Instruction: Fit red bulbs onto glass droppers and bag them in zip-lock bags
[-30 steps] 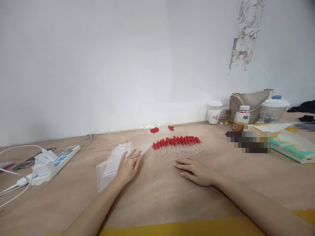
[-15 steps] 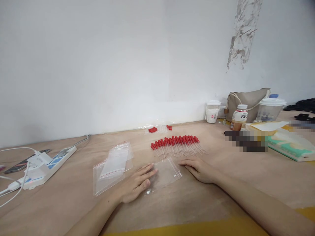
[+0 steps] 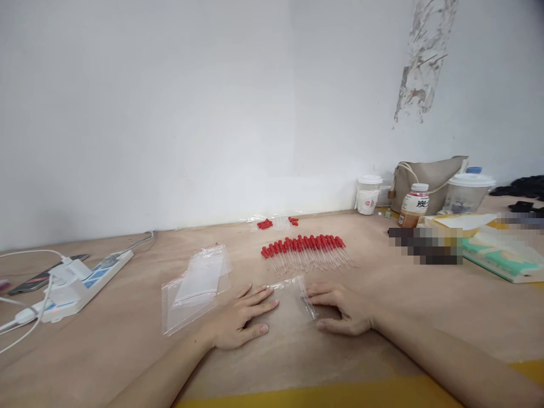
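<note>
A clear zip-lock bag lies flat on the brown-covered table between my two hands. My left hand rests palm down on its left side, with the fingers spread. At the bag's right end, my right hand has its fingertips against the raised zip edge, and its thumb is apart from the fingers. Beyond the bag, a row of droppers with red rubber bulbs and thin clear tubes lies side by side. Left of my left hand is a pile of clear zip-lock bags.
Small bags with loose red rubber bulbs lie by the wall. A power strip with cables and a phone sit at left. At right are a lidded paper cup, a drink bottle, a grey bag and a tissue pack.
My right hand has shifted to the bag's zip edge, its thumb moving away from the fingers. That edge now stands up. My left hand has slid slightly right and spread more.
</note>
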### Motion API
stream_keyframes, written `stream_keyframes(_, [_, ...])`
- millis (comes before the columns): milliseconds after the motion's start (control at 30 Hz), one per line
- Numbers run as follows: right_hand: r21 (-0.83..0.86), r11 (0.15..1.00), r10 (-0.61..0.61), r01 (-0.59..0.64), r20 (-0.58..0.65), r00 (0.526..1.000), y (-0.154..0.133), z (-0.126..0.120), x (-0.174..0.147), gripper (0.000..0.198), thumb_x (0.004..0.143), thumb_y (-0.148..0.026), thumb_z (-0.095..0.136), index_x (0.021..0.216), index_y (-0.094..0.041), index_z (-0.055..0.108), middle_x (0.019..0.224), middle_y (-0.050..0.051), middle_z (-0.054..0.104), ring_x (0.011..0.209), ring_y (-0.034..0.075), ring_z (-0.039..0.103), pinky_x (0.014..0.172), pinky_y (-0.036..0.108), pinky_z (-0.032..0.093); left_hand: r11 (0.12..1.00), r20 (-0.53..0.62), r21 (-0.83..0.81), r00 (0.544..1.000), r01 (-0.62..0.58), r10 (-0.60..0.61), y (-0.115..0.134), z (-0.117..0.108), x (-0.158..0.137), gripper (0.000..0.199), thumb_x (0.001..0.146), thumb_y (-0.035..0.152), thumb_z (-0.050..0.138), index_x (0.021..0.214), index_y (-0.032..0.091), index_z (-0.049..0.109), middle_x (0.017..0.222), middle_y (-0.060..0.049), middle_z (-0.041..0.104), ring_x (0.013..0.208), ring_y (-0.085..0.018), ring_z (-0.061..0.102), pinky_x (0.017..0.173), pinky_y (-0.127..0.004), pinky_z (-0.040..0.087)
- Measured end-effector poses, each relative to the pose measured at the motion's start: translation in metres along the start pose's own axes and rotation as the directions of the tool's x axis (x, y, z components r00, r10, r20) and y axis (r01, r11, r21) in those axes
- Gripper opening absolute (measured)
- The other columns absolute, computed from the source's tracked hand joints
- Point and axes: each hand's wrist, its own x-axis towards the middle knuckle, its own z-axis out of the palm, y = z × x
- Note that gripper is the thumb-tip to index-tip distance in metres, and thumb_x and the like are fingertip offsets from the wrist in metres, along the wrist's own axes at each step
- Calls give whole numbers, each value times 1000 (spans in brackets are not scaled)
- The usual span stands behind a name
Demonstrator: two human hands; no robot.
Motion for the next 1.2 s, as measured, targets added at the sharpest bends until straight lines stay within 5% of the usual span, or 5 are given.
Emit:
stream_keyframes(300, [-111,993,-32,40,77,997,-7,-1,6,72,68,-50,55,131,-21,34,129,12,42,114,27,40,95,44,23,1000,7,-13,1000,-14,14,-1,-1,2,52,87,45,35,134,32,17,141,1,16,129,-21,17,105,-47,6])
stream_keyframes(433, [-108,994,-26,30,36,999,-7,-2,4,64,68,-48,55,125,-20,44,120,11,51,111,26,42,96,43,22,999,-6,-45,1000,-24,24,-2,0,2,52,87,44,38,134,33,19,141,1,17,129,-22,18,105,-48,6])
stream_keyframes(767, [45,998,29,-33,82,996,-8,-3,4,41,71,-47,56,107,-27,60,137,5,30,123,25,30,99,40,24,995,0,-93,1000,-24,24,-1,-6,1,51,88,42,35,135,33,15,141,3,19,128,-22,19,105,-48,4])
stream_keyframes(1000, [81,994,75,-78,35,997,-1,-3,1,32,72,-49,54,89,-26,69,134,3,36,120,24,34,98,39,27,998,-101,-25,993,64,-66,-1,1,3,41,92,34,27,133,33,23,137,1,31,126,-19,27,105,-49,3])
stream_keyframes(1200, [95,990,106,-109,34,994,9,-4,-3,28,71,-48,56,82,-27,70,122,3,50,118,23,37,99,40,25,995,-90,-32,991,93,-95,11,13,13,49,89,45,32,134,30,22,141,-1,19,129,-20,18,105,-41,17])
